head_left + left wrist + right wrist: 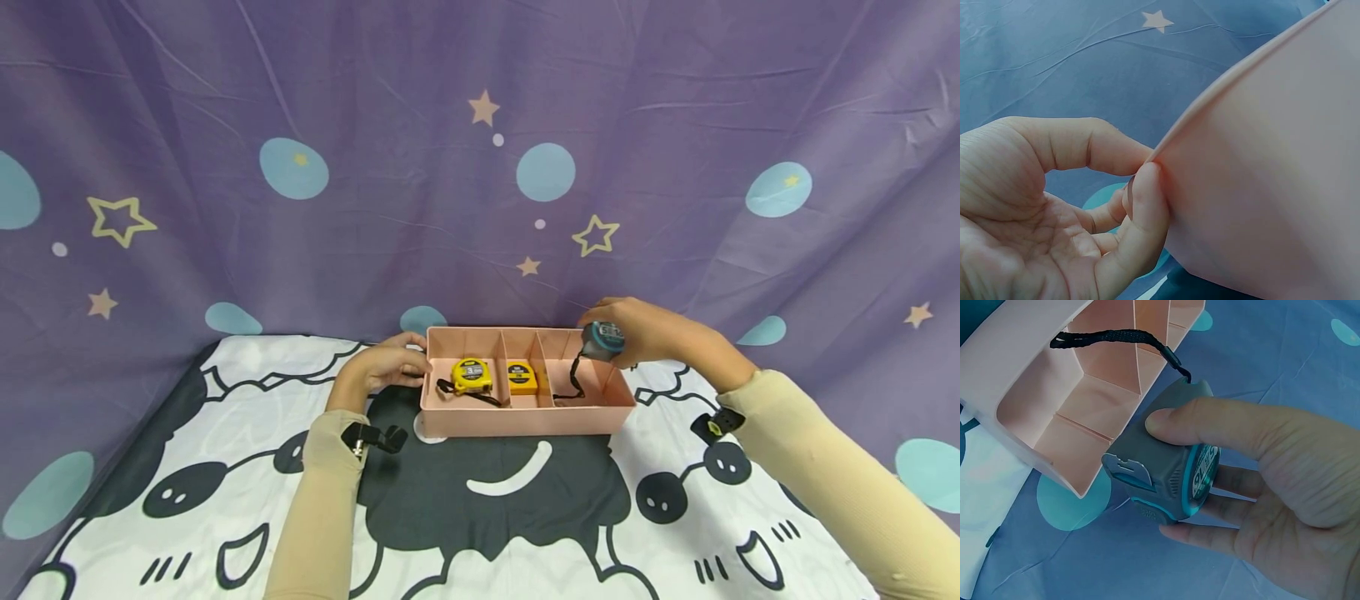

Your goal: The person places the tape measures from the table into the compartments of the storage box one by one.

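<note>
My left hand (386,364) is at the left end of a pink divided box (528,423); in the left wrist view its thumb and forefinger pinch the box's edge. My right hand (645,329) grips a grey and blue tape measure (1154,450) above the right compartment. A black wrist strap (1107,339) hangs from it over that compartment. A yellow tape measure (471,377) with a black strap lies in the left compartment. In the narrow middle compartment sits a smaller, squarish yellow tape measure (522,378).
The box stands on a white cloth (247,467) printed with dark cartoon shapes, close to a purple curtain (420,208) with stars and dots. Black straps with small devices are on the left wrist (372,437) and right wrist (716,426).
</note>
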{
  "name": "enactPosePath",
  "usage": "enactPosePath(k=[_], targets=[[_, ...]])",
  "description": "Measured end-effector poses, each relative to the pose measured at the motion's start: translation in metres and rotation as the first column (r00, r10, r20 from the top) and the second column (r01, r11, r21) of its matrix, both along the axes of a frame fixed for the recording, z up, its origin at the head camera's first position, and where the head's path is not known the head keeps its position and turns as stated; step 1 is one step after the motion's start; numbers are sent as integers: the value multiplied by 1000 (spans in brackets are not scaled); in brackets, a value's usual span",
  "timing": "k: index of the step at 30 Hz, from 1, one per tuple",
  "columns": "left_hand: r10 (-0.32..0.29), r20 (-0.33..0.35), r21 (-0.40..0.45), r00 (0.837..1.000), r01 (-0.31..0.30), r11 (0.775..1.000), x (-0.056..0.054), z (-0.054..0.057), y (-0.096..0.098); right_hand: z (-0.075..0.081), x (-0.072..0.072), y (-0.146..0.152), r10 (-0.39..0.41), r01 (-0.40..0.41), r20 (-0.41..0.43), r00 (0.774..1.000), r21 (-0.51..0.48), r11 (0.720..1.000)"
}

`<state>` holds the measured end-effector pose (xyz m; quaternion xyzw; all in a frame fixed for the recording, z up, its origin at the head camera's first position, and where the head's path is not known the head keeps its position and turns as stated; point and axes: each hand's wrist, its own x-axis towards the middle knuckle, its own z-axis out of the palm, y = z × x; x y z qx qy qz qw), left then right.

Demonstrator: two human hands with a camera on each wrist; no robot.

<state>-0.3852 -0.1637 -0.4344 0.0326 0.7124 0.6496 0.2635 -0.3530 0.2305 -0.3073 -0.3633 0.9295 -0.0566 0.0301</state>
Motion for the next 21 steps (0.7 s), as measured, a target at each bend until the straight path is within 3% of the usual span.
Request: enactPosePath(k=[21], targets=[[-14, 4, 0, 1000, 14, 1000, 1, 2, 0, -7, -17, -5, -21, 19, 52, 998, 28, 999]])
